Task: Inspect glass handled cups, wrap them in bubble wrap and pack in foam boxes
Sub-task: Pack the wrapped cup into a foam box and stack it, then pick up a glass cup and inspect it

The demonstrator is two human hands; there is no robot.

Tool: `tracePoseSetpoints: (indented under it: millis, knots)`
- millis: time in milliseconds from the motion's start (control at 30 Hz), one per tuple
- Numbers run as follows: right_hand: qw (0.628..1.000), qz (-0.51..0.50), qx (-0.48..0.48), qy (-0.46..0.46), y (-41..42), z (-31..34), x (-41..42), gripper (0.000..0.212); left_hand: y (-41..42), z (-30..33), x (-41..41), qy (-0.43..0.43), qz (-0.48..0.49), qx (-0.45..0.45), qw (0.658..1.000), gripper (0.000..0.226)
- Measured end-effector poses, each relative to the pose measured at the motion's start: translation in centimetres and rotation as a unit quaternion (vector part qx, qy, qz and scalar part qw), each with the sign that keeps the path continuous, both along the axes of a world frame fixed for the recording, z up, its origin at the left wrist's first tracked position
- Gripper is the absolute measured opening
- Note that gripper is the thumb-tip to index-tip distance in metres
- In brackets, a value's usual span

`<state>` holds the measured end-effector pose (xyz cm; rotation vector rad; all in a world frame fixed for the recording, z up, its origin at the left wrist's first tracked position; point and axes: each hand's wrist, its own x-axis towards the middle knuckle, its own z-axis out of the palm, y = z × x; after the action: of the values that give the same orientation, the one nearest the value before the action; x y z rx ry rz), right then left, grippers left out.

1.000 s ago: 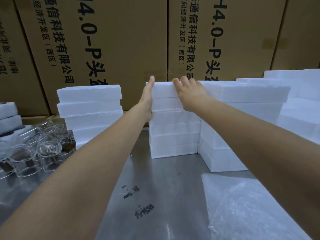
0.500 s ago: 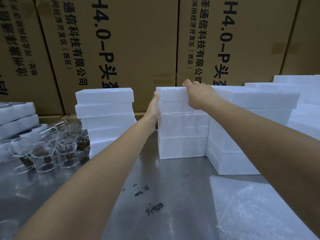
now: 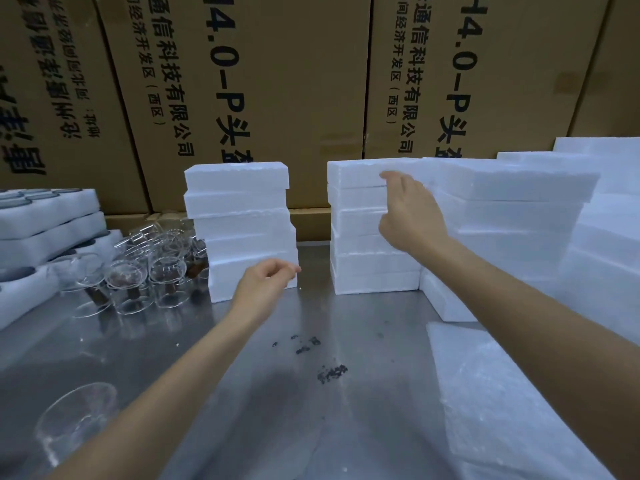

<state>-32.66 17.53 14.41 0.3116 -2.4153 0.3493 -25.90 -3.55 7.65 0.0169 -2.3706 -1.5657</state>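
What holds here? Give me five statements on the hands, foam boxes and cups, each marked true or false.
1. The right hand is in front of the middle stack of foam boxes. True.
2. The left hand grips a glass cup. False: it holds nothing, fingers loosely curled.
3. The glass cups stand left of the left foam stack. True.
4. The bubble wrap lies at the table's left. False: it lies at the right.
5. The table is wooden. False: it is bare metal.
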Motion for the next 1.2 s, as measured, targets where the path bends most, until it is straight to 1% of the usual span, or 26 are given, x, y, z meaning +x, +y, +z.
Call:
tracePoseSetpoints:
  millis: [33,100,133,167,233,300,400,467,533,633,700,733,867,1000,1033,1100,1200]
  knots:
    - [1.000,0.012,-0.003,-0.015,-0.1,-1.3,1.4,0.066,-0.2,-0.5,1.6,0.013,0.008,-0.038,0.999,0.014]
    - [0.998,0.027,-0.002,-0.053,-0.2,-4.4,4.2,0.066,-0.8,-1.4,4.9,0.027,0.036,-0.165,0.985,0.008]
    - [0.997,0.028,0.005,-0.070,-0.2,-6.0,5.6,0.067,-1.2,-1.8,6.5,0.031,0.055,-0.240,0.969,0.008]
    - [0.996,0.028,0.011,-0.085,-0.1,-7.5,6.9,0.068,-1.6,-2.2,7.9,0.033,0.079,-0.308,0.947,0.014]
    - [0.993,0.021,0.015,-0.118,0.0,-10.2,9.4,0.067,-2.4,-3.0,10.5,0.048,0.118,-0.395,0.910,0.026]
    - [0.989,0.008,0.039,-0.144,0.1,-12.2,11.3,0.065,-3.3,-4.2,12.6,0.056,0.151,-0.456,0.875,0.034]
    - [0.987,0.004,0.052,-0.151,-0.1,-13.8,13.2,0.063,-4.6,-5.7,14.4,-0.006,0.217,-0.514,0.830,0.053]
    - [0.988,0.009,0.043,-0.146,-0.3,-14.4,14.4,0.061,-5.6,-5.9,14.8,-0.057,0.248,-0.522,0.814,0.063]
    - [0.989,0.016,0.036,-0.143,-0.6,-15.1,15.3,0.058,-6.6,-5.9,14.9,-0.100,0.278,-0.516,0.804,0.066]
    - [0.988,0.020,0.035,-0.151,-0.8,-15.7,15.8,0.052,-7.7,-5.8,15.1,-0.164,0.298,-0.472,0.813,0.058]
    - [0.989,0.017,0.025,-0.147,-0.7,-15.6,15.8,0.051,-8.0,-5.9,15.2,-0.156,0.293,-0.451,0.829,0.046]
    - [0.989,0.017,0.021,-0.146,-0.7,-15.6,15.8,0.050,-8.1,-5.9,15.2,-0.140,0.292,-0.439,0.838,0.044]
    - [0.989,0.017,0.017,-0.147,-0.8,-15.6,15.9,0.049,-7.8,-5.6,15.1,-0.047,0.259,-0.392,0.882,0.058]
    - [0.989,0.034,0.007,-0.145,-0.8,-15.5,15.8,0.048,-5.8,-5.4,14.6,0.103,0.170,-0.380,0.903,0.071]
    - [0.988,0.047,-0.009,-0.143,-0.9,-15.4,15.7,0.046,-4.9,-5.3,14.4,0.140,0.148,-0.372,0.906,0.074]
    - [0.984,0.085,-0.071,-0.139,-1.2,-15.2,15.8,0.039,-3.2,-5.4,14.1,0.203,0.111,-0.356,0.905,0.079]
    - [0.960,0.141,-0.190,-0.149,-1.4,-14.8,16.2,0.033,-0.3,-5.6,13.1,0.258,0.074,-0.314,0.911,0.081]
